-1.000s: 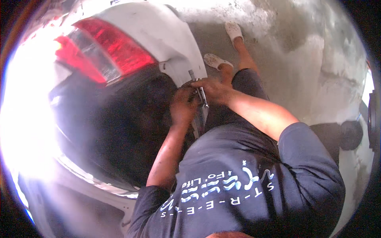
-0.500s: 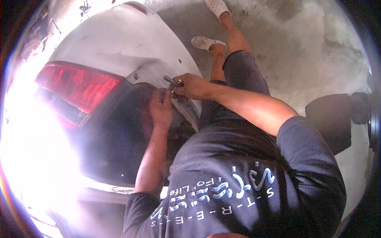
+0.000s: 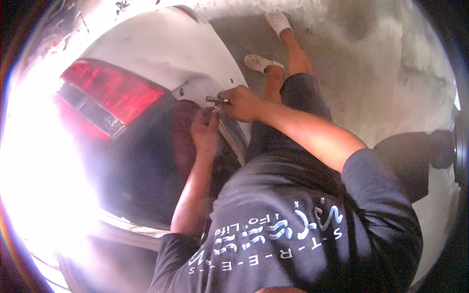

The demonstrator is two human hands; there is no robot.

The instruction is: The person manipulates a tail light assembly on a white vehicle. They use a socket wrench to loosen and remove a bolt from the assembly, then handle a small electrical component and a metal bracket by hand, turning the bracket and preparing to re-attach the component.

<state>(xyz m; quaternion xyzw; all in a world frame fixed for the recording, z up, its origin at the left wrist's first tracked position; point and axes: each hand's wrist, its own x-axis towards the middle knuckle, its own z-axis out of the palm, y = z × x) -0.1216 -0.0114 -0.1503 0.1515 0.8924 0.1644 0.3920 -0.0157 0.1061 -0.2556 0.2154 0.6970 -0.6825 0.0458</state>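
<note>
My right hand [image 3: 242, 103] is closed around a short metal tool with a cylindrical end [image 3: 215, 99]; its exact kind does not show. It is at the edge of a white car body panel [image 3: 156, 51], just above a dark panel [image 3: 146, 151]. Close beside it, my left hand [image 3: 204, 133] reaches up over the dark panel. Its fingers are drawn together near the tool, at a small pale bit by the fingertips that I cannot identify. A narrow light strip [image 3: 233, 139] runs down the panel edge below my right hand.
A red tail light [image 3: 115, 93] lies left of my hands, with strong glare beyond it. Two small holes or fasteners mark the white panel. My legs, in pale clogs [image 3: 278, 22], stand on the concrete floor [image 3: 366, 63]. A dark round object [image 3: 460, 146] is at the right rim.
The view has shifted, so the car and legs appear lower and farther right. The tool in my right hand now points more level. Both hands stay close together at the panel edge.
</note>
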